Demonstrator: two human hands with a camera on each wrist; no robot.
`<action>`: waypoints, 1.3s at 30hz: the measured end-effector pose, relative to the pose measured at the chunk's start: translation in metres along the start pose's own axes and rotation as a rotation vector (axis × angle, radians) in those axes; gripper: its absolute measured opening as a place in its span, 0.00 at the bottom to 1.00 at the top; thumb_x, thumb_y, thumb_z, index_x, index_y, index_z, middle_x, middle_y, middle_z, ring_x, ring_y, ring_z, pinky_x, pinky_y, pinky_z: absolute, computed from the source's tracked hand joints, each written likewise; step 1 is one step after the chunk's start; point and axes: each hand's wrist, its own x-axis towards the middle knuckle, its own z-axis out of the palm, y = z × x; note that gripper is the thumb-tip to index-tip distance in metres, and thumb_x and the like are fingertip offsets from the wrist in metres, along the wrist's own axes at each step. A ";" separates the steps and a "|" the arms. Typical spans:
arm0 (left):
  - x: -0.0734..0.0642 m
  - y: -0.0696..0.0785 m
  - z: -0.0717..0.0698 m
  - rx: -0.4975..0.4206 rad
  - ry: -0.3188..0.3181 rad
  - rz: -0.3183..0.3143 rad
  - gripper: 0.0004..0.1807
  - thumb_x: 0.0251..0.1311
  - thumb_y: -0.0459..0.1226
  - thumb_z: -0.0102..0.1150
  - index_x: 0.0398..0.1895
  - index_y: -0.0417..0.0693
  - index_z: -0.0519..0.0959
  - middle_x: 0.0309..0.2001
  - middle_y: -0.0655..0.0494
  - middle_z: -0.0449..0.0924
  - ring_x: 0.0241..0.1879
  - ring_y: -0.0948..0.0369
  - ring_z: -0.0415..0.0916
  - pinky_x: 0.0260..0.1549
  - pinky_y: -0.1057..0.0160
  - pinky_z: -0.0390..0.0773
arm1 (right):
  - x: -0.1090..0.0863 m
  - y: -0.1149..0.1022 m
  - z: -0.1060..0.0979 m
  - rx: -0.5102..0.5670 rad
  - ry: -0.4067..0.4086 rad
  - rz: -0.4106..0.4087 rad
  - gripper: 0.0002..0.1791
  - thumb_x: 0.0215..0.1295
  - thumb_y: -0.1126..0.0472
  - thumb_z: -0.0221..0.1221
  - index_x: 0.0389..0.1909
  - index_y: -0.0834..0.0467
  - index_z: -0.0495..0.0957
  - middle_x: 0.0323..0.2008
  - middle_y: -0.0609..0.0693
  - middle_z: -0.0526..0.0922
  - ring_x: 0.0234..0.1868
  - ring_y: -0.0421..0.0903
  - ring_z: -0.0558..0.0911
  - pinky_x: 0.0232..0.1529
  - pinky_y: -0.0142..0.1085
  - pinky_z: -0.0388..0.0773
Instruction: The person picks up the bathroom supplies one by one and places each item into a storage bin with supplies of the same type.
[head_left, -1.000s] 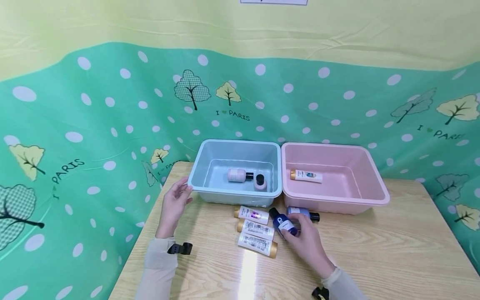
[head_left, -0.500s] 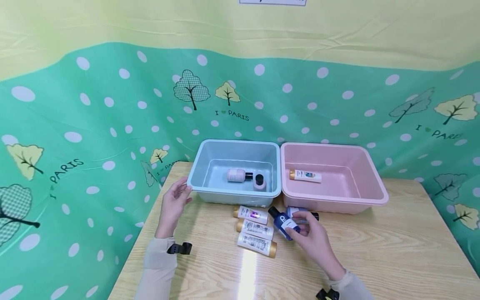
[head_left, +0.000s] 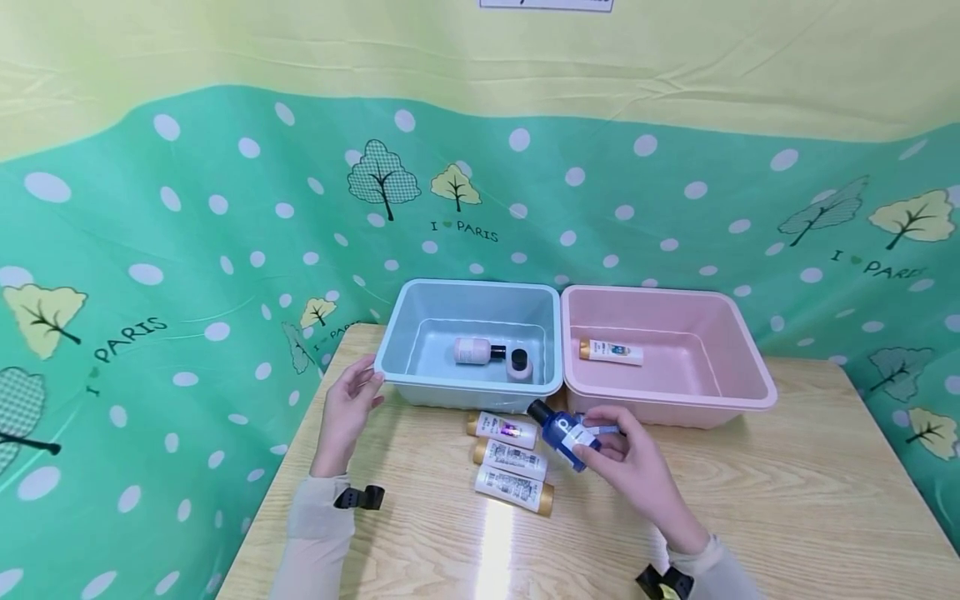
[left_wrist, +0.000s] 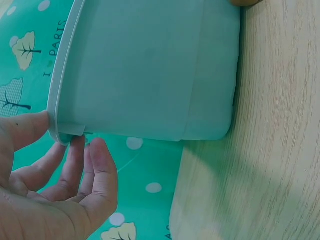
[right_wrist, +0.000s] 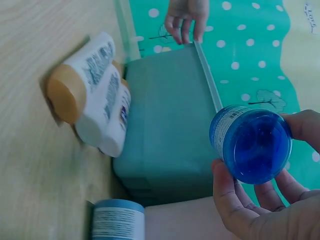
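Note:
My right hand [head_left: 637, 462] grips a dark blue bottle [head_left: 567, 436] with a black cap and white label, tilted with its cap toward the bins. In the right wrist view the translucent blue base of that bottle [right_wrist: 257, 145] faces the camera. At the front left corner of the light blue bin [head_left: 465, 388], my left hand [head_left: 349, 410] pinches the rim, thumb on one side and fingertips on the other. Two pale pink bottles with black caps, one lying [head_left: 472, 351] and one upright [head_left: 519, 367], are inside this bin.
Beside it stands a pink bin [head_left: 667, 402] holding a white tube [head_left: 615, 352] with a gold cap. Three white gold-capped tubes [head_left: 513, 458] lie in front of the blue bin. A lighter blue bottle [right_wrist: 118, 220] lies before the pink bin, mostly behind my right hand.
My right hand has lifted the dark blue bottle off the table area and brought it slightly toward the blue bin, tilting it. The left hand stays at the rim.

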 end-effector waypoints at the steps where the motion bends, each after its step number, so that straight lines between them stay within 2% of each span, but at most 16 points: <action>1: 0.000 0.000 0.000 0.001 0.001 0.000 0.25 0.74 0.40 0.55 0.71 0.46 0.68 0.62 0.43 0.74 0.56 0.57 0.74 0.48 0.63 0.81 | 0.003 -0.001 -0.002 0.004 -0.002 -0.023 0.25 0.59 0.70 0.70 0.56 0.63 0.73 0.52 0.63 0.78 0.43 0.50 0.85 0.44 0.35 0.84; 5: 0.000 0.000 0.000 0.000 0.001 -0.002 0.25 0.74 0.40 0.55 0.71 0.46 0.68 0.62 0.44 0.74 0.57 0.57 0.73 0.48 0.64 0.81 | 0.013 -0.004 -0.009 0.021 -0.001 -0.085 0.26 0.59 0.72 0.69 0.56 0.68 0.71 0.52 0.65 0.78 0.46 0.48 0.84 0.45 0.34 0.84; 8: -0.001 0.000 0.000 -0.004 -0.002 -0.007 0.25 0.74 0.39 0.55 0.71 0.46 0.69 0.62 0.44 0.74 0.57 0.56 0.73 0.48 0.63 0.82 | 0.020 -0.007 -0.014 0.037 0.011 -0.094 0.26 0.59 0.72 0.69 0.56 0.69 0.71 0.52 0.64 0.78 0.49 0.45 0.83 0.48 0.32 0.82; 12: -0.001 0.000 0.000 -0.004 -0.001 -0.009 0.25 0.74 0.39 0.54 0.71 0.46 0.68 0.62 0.44 0.74 0.57 0.56 0.73 0.49 0.63 0.81 | 0.030 -0.012 -0.018 0.066 0.012 -0.057 0.25 0.62 0.69 0.68 0.58 0.65 0.71 0.53 0.62 0.78 0.50 0.44 0.83 0.48 0.32 0.82; 18: -0.001 0.000 -0.001 0.000 -0.001 -0.007 0.25 0.74 0.40 0.55 0.72 0.46 0.68 0.62 0.44 0.74 0.57 0.56 0.73 0.50 0.61 0.81 | 0.055 -0.023 -0.025 0.083 0.007 0.025 0.27 0.65 0.60 0.68 0.61 0.61 0.70 0.56 0.60 0.76 0.49 0.49 0.83 0.45 0.36 0.84; 24: -0.002 0.001 0.000 -0.009 -0.001 -0.005 0.25 0.74 0.39 0.55 0.71 0.47 0.69 0.62 0.44 0.74 0.57 0.55 0.73 0.50 0.59 0.81 | 0.089 -0.040 -0.030 0.095 -0.006 0.030 0.30 0.65 0.58 0.68 0.63 0.63 0.69 0.56 0.60 0.76 0.50 0.49 0.83 0.47 0.36 0.83; 28: -0.002 0.003 0.000 -0.009 0.000 -0.011 0.25 0.74 0.39 0.55 0.71 0.47 0.69 0.62 0.44 0.74 0.57 0.55 0.73 0.50 0.59 0.81 | 0.115 -0.053 -0.029 0.122 -0.017 0.034 0.30 0.65 0.57 0.68 0.64 0.61 0.69 0.56 0.58 0.76 0.49 0.50 0.83 0.46 0.39 0.84; 31: -0.003 0.003 0.000 -0.008 0.003 -0.016 0.25 0.74 0.39 0.55 0.71 0.47 0.69 0.62 0.45 0.74 0.57 0.55 0.73 0.50 0.59 0.81 | 0.137 -0.061 -0.024 0.162 -0.034 0.041 0.31 0.64 0.56 0.69 0.64 0.60 0.69 0.56 0.58 0.76 0.48 0.52 0.83 0.46 0.42 0.85; 39: -0.001 0.003 0.001 -0.008 0.004 -0.006 0.25 0.74 0.39 0.55 0.71 0.47 0.69 0.62 0.44 0.74 0.57 0.55 0.73 0.49 0.60 0.82 | 0.192 -0.065 -0.004 0.208 -0.079 0.110 0.36 0.63 0.52 0.70 0.68 0.58 0.66 0.55 0.57 0.77 0.51 0.53 0.81 0.49 0.40 0.83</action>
